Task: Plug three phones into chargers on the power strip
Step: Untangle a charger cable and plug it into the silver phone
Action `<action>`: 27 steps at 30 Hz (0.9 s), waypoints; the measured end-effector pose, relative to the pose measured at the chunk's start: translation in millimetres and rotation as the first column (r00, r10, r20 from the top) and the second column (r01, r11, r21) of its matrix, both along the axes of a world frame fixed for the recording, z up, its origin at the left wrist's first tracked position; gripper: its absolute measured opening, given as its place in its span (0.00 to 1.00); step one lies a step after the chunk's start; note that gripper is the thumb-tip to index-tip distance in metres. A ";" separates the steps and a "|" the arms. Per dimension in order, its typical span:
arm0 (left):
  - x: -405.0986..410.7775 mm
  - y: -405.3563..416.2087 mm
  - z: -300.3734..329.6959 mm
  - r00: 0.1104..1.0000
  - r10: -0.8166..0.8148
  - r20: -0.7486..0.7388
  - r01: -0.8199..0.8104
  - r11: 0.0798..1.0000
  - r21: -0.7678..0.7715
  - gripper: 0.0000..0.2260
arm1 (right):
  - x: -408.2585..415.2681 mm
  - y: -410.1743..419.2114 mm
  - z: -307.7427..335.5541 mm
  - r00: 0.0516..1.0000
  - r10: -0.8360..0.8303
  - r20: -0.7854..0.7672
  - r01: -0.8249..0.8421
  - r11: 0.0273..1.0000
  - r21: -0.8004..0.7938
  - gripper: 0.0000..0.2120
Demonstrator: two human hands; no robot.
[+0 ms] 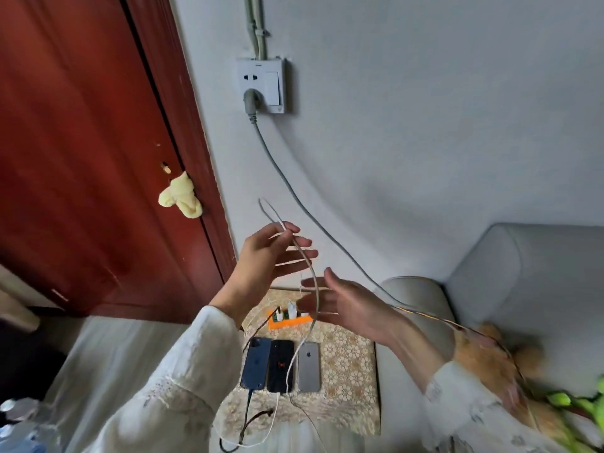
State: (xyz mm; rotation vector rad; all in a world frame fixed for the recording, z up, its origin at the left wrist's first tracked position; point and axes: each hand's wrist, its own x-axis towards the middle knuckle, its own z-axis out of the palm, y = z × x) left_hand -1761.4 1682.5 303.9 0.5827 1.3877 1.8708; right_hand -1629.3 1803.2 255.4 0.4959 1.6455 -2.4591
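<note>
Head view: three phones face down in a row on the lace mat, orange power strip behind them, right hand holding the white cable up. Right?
Not quite. In the head view the left hand pinches the white cable; the right hand is open beside it. The three phones do lie face down in a row on the lace mat, with the orange power strip behind them.

Pale grey wall (408,109) fills the view, with a wall socket (261,85) high above the left hand (261,256), one grey plug seated in it. Left of that hand stands a red-brown door (81,142). Right of the right hand (353,308) sits a light grey sofa (523,289).
</note>
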 end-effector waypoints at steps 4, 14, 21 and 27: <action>-27.8 -2.3 10.8 0.947 0.191 0.256 -0.235 0.960 0.153 0.09 | 12.6 6.1 -5.6 0.996 0.083 0.039 -0.089 0.976 0.198 0.08; -24.2 -31.8 -6.8 0.659 0.085 -0.747 -0.519 0.771 -0.370 0.10 | 8.8 33.9 27.4 0.992 -0.121 -0.045 0.120 0.739 0.663 0.10; 3.8 -23.1 -0.1 0.649 -0.411 -0.640 0.049 0.863 -0.504 0.06 | -12.4 22.9 55.9 0.992 0.008 -0.125 0.092 0.631 0.770 0.06; -27.9 -60.8 -22.9 0.871 0.312 -0.380 -0.406 0.892 -0.197 0.10 | 19.7 53.4 33.5 0.989 -0.146 -0.017 0.121 0.746 0.655 0.03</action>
